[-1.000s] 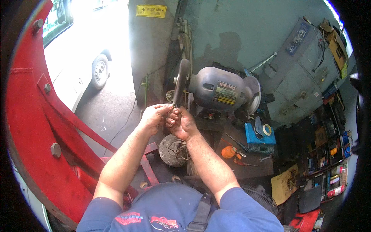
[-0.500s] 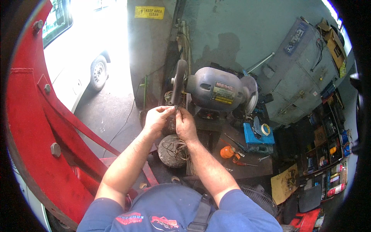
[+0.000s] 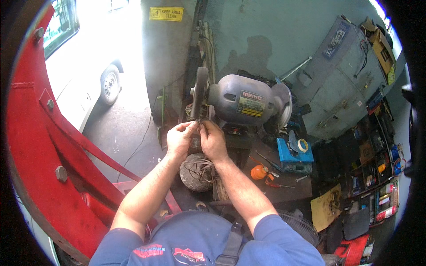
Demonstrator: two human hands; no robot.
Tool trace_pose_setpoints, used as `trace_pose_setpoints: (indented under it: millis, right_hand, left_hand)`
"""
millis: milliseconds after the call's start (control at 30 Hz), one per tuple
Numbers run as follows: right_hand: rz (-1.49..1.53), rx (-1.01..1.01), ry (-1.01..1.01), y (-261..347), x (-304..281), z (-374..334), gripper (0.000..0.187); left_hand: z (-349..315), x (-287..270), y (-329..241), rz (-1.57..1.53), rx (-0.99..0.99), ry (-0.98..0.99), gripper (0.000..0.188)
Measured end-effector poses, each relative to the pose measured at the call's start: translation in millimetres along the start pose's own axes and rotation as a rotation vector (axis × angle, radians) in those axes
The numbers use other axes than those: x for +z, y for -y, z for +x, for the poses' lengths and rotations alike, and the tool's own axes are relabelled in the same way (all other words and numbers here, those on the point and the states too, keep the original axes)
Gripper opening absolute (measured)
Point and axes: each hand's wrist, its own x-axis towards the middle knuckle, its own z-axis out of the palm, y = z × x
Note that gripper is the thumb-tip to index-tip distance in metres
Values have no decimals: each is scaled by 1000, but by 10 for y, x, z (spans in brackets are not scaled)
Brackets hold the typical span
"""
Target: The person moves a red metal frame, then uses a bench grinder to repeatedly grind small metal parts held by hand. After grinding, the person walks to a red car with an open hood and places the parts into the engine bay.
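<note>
Right of the bench grinder (image 3: 242,97), one blue case (image 3: 287,155) carries one roll of tape (image 3: 306,145) on top; what is inside the case cannot be told. Near it, on the grinder's near side, stands one orange can (image 3: 257,172), its contents hidden. Well to the grinder's right, a shelf rack (image 3: 368,164) holds many small items, too small to count. One cardboard box (image 3: 383,51) sits high to the grinder's far right.

The grinder has two wheels. At the near lower rim of the left wheel (image 3: 199,91), the left hand (image 3: 179,141) and right hand (image 3: 214,142), fingertips almost together, pinch one small dark piece (image 3: 198,121). Whether it touches the wheel cannot be told, nor which way it points or how its long axis runs; the fingers mostly cover it.
</note>
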Motion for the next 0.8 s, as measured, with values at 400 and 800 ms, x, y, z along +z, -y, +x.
trace_pose_setpoints:
  millis: [400,800]
  right_hand:
    - [118,62,-74,470,-1011,-396,10]
    - [18,126,-5,295,-978,-329,10]
  left_hand:
    - [-765,88,-96,-197,-192,130,20]
    - [-715,443,-15,26,-198,178,26]
